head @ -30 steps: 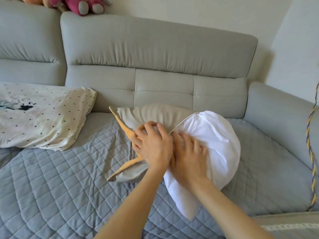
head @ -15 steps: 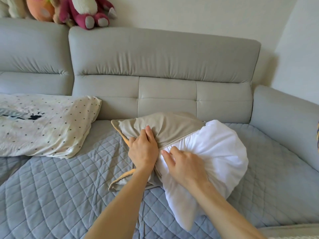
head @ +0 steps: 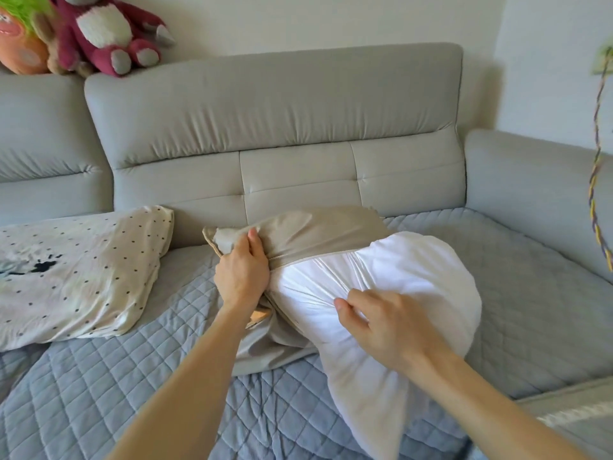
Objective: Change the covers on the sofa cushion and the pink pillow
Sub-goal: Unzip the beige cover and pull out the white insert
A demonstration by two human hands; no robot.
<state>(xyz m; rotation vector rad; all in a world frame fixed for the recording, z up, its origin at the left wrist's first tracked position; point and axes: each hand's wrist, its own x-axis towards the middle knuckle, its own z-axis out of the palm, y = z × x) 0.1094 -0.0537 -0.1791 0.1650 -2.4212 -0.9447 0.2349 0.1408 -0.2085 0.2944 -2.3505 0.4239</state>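
Here we are partway through the cushion step: the white cushion insert [head: 398, 280] lies at the middle of the frame on the quilted grey seat cover [head: 530, 293], with its upper-left end tucked inside the beige cover [head: 318, 234] and most of its bulk bare. We cannot tell from this moment whether the cover is going on or coming off. Our left hand [head: 242, 273] grips a bunch of beige cloth near the cover's mouth, fingers curled round it. Our right hand [head: 381, 323] pinches a fold of the white fabric, thumb against fingers.

The next move, we judge, calls for opposing pulls: one hand anchoring the cover, the other working the soft bulk through the opening.

The insert looks smooth, slightly shiny and plump, wrinkling where pinched. The beige cover is matte and limp, with an orange lining at its lower edge. A dotted cream pillow [head: 76, 270] lies at the left of the frame.
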